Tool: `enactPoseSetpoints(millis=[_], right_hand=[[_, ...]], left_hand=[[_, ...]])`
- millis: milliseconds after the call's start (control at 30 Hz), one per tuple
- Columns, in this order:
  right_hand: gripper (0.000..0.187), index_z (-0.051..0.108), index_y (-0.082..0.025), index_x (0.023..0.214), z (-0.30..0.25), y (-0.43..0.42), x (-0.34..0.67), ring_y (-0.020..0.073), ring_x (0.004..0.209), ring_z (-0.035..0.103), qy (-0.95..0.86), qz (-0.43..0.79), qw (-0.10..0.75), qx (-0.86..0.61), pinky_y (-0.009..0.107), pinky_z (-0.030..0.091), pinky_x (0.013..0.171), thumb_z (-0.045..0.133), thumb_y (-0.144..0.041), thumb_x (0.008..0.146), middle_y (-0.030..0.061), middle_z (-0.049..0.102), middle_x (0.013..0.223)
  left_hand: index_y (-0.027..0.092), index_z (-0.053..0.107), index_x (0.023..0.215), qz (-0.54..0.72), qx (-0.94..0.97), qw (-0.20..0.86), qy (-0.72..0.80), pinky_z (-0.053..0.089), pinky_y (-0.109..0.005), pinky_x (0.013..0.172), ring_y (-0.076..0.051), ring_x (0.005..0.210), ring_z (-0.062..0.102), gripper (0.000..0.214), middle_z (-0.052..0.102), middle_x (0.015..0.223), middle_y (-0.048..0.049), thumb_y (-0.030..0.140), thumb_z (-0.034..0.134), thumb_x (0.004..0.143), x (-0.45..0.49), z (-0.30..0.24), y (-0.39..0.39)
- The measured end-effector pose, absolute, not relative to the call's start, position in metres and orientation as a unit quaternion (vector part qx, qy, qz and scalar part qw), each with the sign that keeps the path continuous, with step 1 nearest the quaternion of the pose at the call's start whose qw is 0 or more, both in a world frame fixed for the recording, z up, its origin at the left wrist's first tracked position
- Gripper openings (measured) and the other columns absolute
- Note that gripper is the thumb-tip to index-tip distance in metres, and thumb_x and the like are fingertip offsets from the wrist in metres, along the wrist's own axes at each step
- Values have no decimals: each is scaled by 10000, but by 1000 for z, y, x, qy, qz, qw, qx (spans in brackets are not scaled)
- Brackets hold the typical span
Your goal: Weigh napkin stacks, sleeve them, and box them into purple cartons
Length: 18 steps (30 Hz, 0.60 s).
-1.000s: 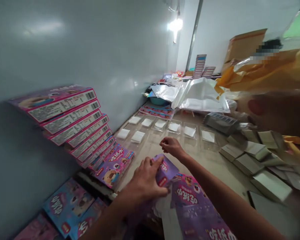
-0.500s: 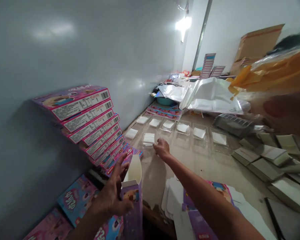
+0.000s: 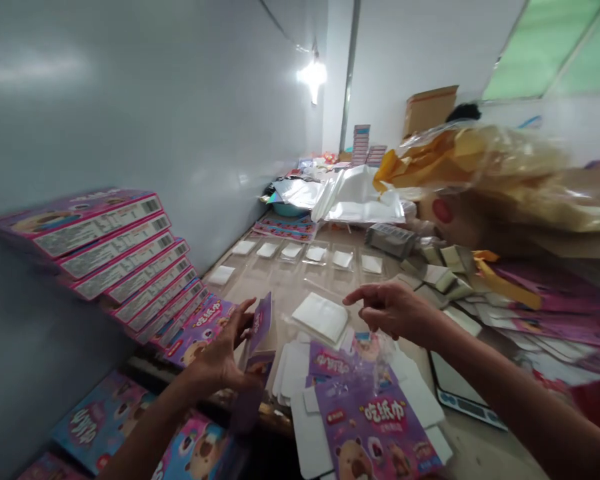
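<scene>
My left hand (image 3: 223, 360) is closed round a purple printed carton (image 3: 260, 367), held upright with its top flap raised. Fingers lie behind it and the thumb crosses the front. In my right hand (image 3: 387, 310) is the edge of a clear plastic tray with folded white tissues (image 3: 321, 315); the tray's near rim is hard to make out. It hangs above flat purple cartons (image 3: 375, 427) and white card pieces (image 3: 310, 433), to the right of the held carton. Further back, several clear trays with white tissues (image 3: 316, 254) stand in a row.
A leaning stack of packed pink and purple boxes (image 3: 125, 240) rises against the left wall. Blue boxes (image 3: 105, 413) lie below it. Bundles of white paper (image 3: 437, 277), a scale (image 3: 465, 400) and a yellow plastic bag (image 3: 430, 160) occupy the right.
My right hand has lifted the tray of tissues from the table and brought it nearer. The purple carton stays in my left hand, its flap now more upright. The view has turned right.
</scene>
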State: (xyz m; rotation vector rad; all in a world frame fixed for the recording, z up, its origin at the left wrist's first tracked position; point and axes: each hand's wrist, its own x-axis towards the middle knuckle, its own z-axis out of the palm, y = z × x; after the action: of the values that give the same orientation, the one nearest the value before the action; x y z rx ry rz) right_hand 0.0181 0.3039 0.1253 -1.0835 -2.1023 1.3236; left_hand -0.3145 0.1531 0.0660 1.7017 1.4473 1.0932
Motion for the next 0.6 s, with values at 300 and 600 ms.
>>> enactPoseSetpoints(millis=[300, 600], right_hand=[[220, 785, -235, 949, 106, 279, 60, 80, 445, 477, -756, 482, 232, -377, 209, 348, 416, 674, -179, 767, -42, 583, 569], [400, 642, -244, 1171, 82, 234, 61, 189, 860, 641, -578, 583, 454, -347, 326, 538, 741, 673, -521, 884, 61, 663, 1045]], left_hand=[[243, 269, 1551, 213, 844, 223, 439, 392, -497, 1173, -364, 1391, 470, 1228, 449, 1528, -165, 307, 902, 501, -224, 82, 202], [235, 210, 1555, 253, 859, 244, 372, 415, -520, 1152, -370, 1348, 515, 1206, 473, 1500, -178, 283, 873, 548, -188, 98, 238]])
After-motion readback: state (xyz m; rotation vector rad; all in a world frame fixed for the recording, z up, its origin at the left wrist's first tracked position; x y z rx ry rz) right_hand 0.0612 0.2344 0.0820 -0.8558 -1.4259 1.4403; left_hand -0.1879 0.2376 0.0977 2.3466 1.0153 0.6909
